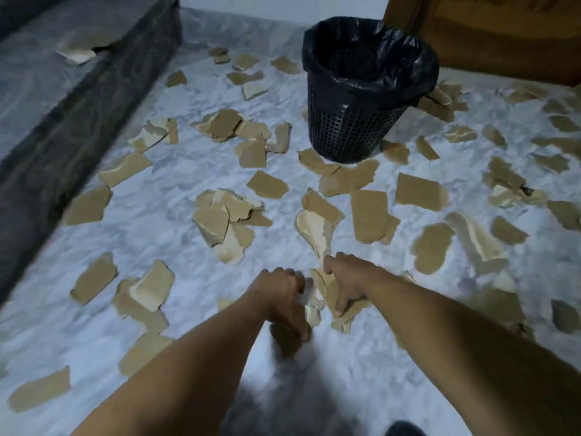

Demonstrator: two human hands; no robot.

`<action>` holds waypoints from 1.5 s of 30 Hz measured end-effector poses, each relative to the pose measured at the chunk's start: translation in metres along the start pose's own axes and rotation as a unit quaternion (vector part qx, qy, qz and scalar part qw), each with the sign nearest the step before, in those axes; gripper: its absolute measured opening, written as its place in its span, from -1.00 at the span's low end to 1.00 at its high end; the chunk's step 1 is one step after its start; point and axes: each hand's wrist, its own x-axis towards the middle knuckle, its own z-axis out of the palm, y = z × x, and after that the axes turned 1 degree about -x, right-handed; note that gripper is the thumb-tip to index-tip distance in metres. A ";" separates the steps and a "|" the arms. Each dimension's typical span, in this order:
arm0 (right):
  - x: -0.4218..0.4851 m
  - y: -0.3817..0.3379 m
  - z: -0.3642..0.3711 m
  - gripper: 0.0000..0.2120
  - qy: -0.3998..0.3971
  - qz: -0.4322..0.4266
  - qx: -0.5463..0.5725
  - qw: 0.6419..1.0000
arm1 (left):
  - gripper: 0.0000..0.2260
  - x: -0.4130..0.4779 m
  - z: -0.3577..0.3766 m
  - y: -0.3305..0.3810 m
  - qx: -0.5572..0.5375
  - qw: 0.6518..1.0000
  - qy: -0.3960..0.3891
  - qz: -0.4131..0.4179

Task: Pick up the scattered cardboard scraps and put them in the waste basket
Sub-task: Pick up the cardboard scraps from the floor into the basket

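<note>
Two bare forearms reach in from the near edge and meet low over the pale, grey-veined marble floor. At the left, the left hand is curled knuckles-up over small torn bits of cardboard; motion blur hides its fingers, so whether it has closed on anything cannot be told. Just beside it to the right, the right hand is clamped on a bunch of scraps, thumb underneath, with ragged tan and cream edges sticking out past its fingers.

Cardboard scraps litter nearly the whole floor: flat, irregular, rough-torn pieces, matte brown on one face and lighter cream where the layers have peeled. Some lie singly, others overlap in small heaps, such as the cluster left of centre.

Farther off, right of centre, stands the waste basket, a round black plastic tub with a lattice of small square holes, lined with a glossy, crinkled black bag folded over its rim. Scraps lie all around its base, some touching it.

Along the left runs a dark stone step with one pale scrap on top. A brown wooden panel fills the far right corner.
</note>
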 end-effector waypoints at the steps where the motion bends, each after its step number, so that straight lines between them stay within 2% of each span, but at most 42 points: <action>1: -0.004 -0.004 0.006 -0.16 0.027 -0.001 -0.026 0.999 | -0.25 -0.002 0.010 0.009 0.029 0.999 0.012 0.010; 4: -0.007 -0.008 0.020 -0.25 0.077 0.018 -0.047 0.996 | -0.39 0.001 0.032 0.020 0.042 0.999 0.009 0.011; 6: -0.005 -0.001 0.018 -0.46 0.054 0.039 0.047 0.997 | -0.52 0.004 0.033 0.017 0.022 1.000 -0.004 -0.004; 8: -0.002 0.009 0.004 -0.73 0.023 0.042 0.187 0.981 | -0.70 0.007 0.029 0.012 -0.020 0.999 -0.023 -0.021; 10: -0.004 0.017 -0.017 -0.82 0.026 0.048 0.256 0.965 | -0.76 0.009 0.022 0.006 -0.084 0.995 -0.038 -0.048; 13: -0.008 0.028 -0.040 -0.65 0.042 0.084 0.304 0.948 | -0.70 0.015 0.009 -0.005 -0.154 0.984 -0.044 -0.076; 16: -0.001 0.035 -0.034 -0.59 0.041 0.110 0.324 0.939 | -0.70 0.021 0.002 -0.009 -0.216 0.974 -0.015 -0.063; 18: 0.005 0.033 -0.019 -0.58 0.043 0.113 0.343 0.932 | -0.69 0.020 -0.001 -0.005 -0.230 0.971 -0.024 -0.053; 21: 0.013 0.022 0.006 -0.64 0.077 0.131 0.339 0.928 | -0.70 0.018 0.006 0.005 -0.175 0.980 -0.078 -0.062; 23: 0.013 0.017 0.017 -0.46 0.096 0.141 0.282 0.944 | -0.61 0.013 0.013 0.009 -0.110 0.987 -0.093 -0.074; 25: 0.010 0.011 0.024 -0.21 0.133 0.122 0.259 0.949 | -0.47 0.008 0.020 0.010 -0.024 0.994 -0.062 -0.088; 26: 0.010 0.009 0.026 -0.14 0.145 0.113 0.267 0.946 | -0.44 0.005 0.023 0.010 0.009 0.995 -0.040 -0.095; 29: 0.015 0.004 0.030 -0.03 0.122 0.126 0.302 0.937 | -0.50 -0.001 0.033 0.016 0.037 0.994 -0.004 -0.103; 31: 0.017 0.007 0.019 0.03 0.080 0.146 0.301 0.939 | -0.62 -0.002 0.037 0.020 0.055 0.993 0.006 -0.104; 33: 0.015 0.015 0.003 -0.02 0.034 0.161 0.316 0.934 | -0.67 -0.001 0.039 0.023 0.068 0.992 0.000 -0.104; 35: 0.014 0.026 -0.009 -0.18 0.020 0.164 0.363 0.917 | -0.61 0.001 0.040 0.023 0.057 0.993 -0.029 -0.097; 37: 0.014 0.033 -0.014 -0.25 0.025 0.158 0.424 0.891 | -0.53 0.001 0.040 0.020 0.035 0.993 -0.067 -0.090; 41: 0.016 0.030 -0.015 -0.36 0.009 0.145 0.527 0.837 | -0.63 0.003 0.035 0.008 -0.096 0.986 -0.118 -0.072; 43: 0.023 0.020 -0.018 -0.28 0.022 0.131 0.549 0.826 | -0.62 0.001 0.029 -0.008 -0.137 0.980 -0.094 -0.113; 45: 0.037 0.008 -0.021 -0.09 0.052 0.114 0.544 0.830 | -0.52 -0.007 0.025 -0.026 -0.112 0.975 -0.039 -0.186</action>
